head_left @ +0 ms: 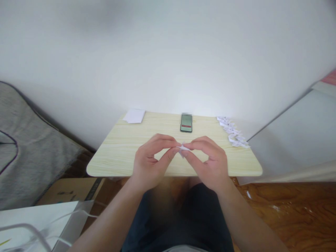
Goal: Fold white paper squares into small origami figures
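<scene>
A small piece of folded white paper (183, 148) is held above the front half of the light wooden table (112, 154). My left hand (154, 157) pinches its left side between thumb and fingers. On the right side, my right hand (207, 157) grips it the same way. The fingertips of both hands nearly meet and cover part of the paper, so its full shape is hard to make out. Beyond the hands lies a phone (186, 123) with its screen lit.
White paper sheets (135, 116) are stacked at the table's back left. Several folded white paper pieces (232, 132) form a row along the right edge. A cardboard box (70, 189) and a white surface with cables (34, 224) stand at lower left. A wall rises behind the table.
</scene>
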### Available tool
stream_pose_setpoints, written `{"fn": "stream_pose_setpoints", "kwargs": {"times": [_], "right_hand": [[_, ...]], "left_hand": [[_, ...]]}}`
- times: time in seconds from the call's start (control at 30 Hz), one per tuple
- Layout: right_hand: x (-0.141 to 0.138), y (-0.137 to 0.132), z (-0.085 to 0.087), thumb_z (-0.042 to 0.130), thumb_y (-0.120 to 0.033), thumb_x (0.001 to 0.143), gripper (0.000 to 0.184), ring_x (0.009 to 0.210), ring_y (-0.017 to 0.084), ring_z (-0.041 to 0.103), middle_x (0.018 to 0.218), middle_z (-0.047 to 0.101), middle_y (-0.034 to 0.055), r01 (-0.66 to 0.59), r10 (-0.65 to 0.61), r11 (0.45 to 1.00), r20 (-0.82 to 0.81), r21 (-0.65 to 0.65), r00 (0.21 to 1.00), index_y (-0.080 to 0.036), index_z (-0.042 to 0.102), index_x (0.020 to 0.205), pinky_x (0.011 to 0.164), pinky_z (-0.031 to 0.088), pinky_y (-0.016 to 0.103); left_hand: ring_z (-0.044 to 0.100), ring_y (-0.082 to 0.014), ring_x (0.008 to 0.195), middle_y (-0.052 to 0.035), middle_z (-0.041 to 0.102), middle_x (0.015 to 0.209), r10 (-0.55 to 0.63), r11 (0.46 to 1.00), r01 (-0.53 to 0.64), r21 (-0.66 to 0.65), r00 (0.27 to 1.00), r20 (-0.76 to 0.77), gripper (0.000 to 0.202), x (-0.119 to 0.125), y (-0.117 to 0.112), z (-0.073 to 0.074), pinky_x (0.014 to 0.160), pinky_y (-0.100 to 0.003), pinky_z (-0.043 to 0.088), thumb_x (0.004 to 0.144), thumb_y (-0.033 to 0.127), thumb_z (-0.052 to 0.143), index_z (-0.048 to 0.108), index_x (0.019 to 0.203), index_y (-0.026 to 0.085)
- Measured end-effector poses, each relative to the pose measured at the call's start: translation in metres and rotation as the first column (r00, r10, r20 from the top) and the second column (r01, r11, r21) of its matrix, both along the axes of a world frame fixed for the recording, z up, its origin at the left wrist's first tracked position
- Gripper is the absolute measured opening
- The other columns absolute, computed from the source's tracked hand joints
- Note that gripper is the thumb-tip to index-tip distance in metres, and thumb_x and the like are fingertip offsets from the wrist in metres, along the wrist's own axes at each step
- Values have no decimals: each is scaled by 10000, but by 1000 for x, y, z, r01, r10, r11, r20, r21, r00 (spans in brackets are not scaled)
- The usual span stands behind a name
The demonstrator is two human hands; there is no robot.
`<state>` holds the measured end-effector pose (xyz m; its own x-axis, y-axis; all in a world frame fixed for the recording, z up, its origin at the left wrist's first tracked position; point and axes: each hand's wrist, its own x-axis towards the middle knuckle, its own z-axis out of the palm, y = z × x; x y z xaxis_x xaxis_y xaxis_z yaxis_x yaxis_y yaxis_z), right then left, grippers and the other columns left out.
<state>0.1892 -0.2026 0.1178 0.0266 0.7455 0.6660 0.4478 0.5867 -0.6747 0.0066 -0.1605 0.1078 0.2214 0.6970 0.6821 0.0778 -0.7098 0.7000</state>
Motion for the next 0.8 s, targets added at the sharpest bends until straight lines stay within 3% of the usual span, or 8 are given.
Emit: {"fn": "stream_pose_setpoints", "kwargs": {"times": [0.27,0.47,0.6,0.8], "right_hand": [[3,-9,14,746,-222,905,62,862,171,686,931,748,17,-29,27,996,-25,-80,999,-247,764,958,803,544,332],[3,-12,14,763,-258,891,49,829,175,684,902,754,9,-30,19,988,-67,-154,998,-261,765,939,775,545,335],[1,-12,8,803,-282,851,134,842,185,698,930,765,17,-38,-7,978,-217,-203,976,-261,757,976,822,564,355],[1,-7,2,812,-291,834,106,855,191,695,896,742,26,-194,50,935,-430,-296,901,-229,750,894,801,591,344]], "left_hand": [[697,-203,942,-71,740,995,-16,1000,16,6,999,30,205,2,-8,4,838,-370,563,866,80,742,802,1005,218],[697,-198,926,-69,743,989,-10,1000,9,21,1000,23,185,4,-10,4,829,-361,570,875,104,740,800,1002,224],[702,-200,934,-71,747,1003,55,996,-57,66,998,24,175,5,-9,3,833,-361,579,881,131,742,802,1012,232],[702,-199,951,-64,752,1029,112,983,-115,146,993,24,225,5,-9,-1,831,-357,590,862,107,752,799,1035,244]]}}
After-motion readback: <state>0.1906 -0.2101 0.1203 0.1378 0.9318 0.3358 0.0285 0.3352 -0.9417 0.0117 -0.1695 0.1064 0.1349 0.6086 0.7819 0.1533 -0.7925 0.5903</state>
